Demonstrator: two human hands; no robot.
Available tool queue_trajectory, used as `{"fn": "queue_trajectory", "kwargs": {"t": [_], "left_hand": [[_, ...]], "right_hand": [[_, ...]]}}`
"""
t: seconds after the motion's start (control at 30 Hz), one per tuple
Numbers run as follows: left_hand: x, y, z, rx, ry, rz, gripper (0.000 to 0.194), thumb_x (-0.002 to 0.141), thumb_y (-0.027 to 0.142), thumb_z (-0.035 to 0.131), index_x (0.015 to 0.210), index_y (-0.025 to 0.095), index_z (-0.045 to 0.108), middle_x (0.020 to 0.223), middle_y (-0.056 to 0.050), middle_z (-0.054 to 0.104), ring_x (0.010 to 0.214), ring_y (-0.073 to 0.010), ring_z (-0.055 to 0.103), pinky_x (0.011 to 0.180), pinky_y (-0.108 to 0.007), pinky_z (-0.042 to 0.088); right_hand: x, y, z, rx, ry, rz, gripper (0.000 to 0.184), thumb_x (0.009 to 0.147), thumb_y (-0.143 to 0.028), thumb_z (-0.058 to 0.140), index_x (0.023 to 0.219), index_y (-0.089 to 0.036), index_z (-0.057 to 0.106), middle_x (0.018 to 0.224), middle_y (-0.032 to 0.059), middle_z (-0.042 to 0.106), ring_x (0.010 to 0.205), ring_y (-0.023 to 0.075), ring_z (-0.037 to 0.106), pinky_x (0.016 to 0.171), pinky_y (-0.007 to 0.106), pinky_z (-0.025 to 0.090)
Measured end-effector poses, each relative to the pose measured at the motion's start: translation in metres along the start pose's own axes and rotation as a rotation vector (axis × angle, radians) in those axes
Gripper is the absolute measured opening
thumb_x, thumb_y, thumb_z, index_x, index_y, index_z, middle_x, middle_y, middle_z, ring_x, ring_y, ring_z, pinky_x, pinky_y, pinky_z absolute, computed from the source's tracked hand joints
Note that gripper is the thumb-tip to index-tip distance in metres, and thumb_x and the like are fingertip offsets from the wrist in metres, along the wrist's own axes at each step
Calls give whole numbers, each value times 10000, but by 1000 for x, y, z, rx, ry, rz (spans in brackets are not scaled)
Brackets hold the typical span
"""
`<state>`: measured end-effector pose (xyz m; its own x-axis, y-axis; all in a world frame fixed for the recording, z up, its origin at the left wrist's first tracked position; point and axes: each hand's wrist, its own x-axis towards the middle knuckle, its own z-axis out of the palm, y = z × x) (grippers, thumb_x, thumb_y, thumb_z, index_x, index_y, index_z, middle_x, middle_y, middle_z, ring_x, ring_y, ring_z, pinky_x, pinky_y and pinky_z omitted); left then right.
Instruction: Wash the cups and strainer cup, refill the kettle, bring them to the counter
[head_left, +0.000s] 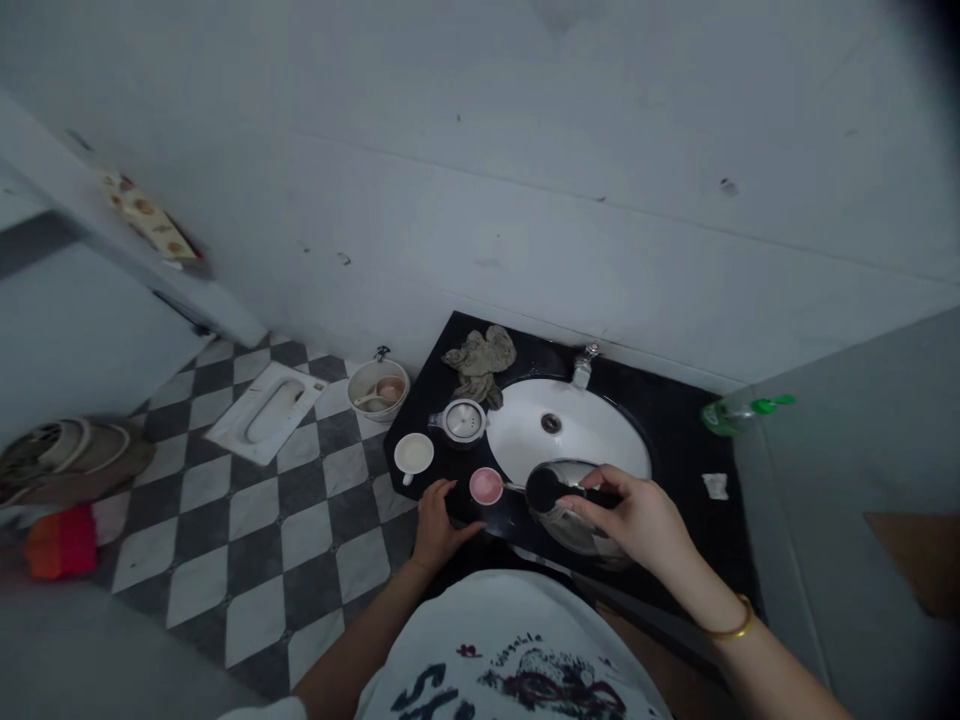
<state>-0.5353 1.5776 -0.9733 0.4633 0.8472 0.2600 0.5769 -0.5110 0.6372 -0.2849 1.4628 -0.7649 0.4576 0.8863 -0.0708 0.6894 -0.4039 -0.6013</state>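
Your right hand pinches the black handle of the metal kettle, by the front edge of the counter. Its spout points left, to the pink cup inside that edge. Your left hand, thumb and fingers spread wide, empty, is nearer the cup.

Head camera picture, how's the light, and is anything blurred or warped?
Head view: dim, bluish light overall; the glossy black countertop swallows detail; soft reflections on the shiny silver metal vessel; the red-orange item at far left looks smeared; wide-angle stretching towards the edges, plus a dark upper right corner.
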Motion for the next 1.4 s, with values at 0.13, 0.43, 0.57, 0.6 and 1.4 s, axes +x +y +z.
{"fn": "queue_trajectory", "kwargs": {"t": [0.13,0.43,0.57,0.6,1.4], "left_hand": [[16,7,15,12,-100,-62,858,559,482,802,1270,184,425,1256,-142,478,1187,-325,459,979,-479,388],[36,24,16,-13,-167,-95,559,613,321,773,1108,205,540,1187,-93,564,1101,-288,510,885,-419,409],[50,43,9,-34,-187,-27,543,614,222,740,1107,211,512,1122,-61,615,1056,-252,543,896,-395,397],[56,50,9,-34,-193,-4,549,609,215,737,1109,210,508,1119,-59,616,1054,-248,544,900,-392,393],[166,143,38,294,-396,384,541,683,407,698,1161,218,527,1145,-92,601,1114,-290,510,1047,-467,243]], "right_hand": [[5,21,6,195,61,20,394,662,-588,685,732,-204,633,653,32,661,578,176,577,517,271,420],[-7,48,8,514,126,99,351,625,-492,757,713,-177,628,613,27,632,554,157,558,515,267,428],[-10,49,-10,448,185,70,359,626,-509,750,707,-181,627,631,32,639,573,163,567,522,267,432],[-9,49,-16,406,198,50,366,627,-521,746,706,-184,629,644,35,645,592,169,578,536,267,439],[-21,122,-63,640,584,232,402,600,-524,767,728,-161,647,590,15,605,536,137,509,519,267,401]]}}
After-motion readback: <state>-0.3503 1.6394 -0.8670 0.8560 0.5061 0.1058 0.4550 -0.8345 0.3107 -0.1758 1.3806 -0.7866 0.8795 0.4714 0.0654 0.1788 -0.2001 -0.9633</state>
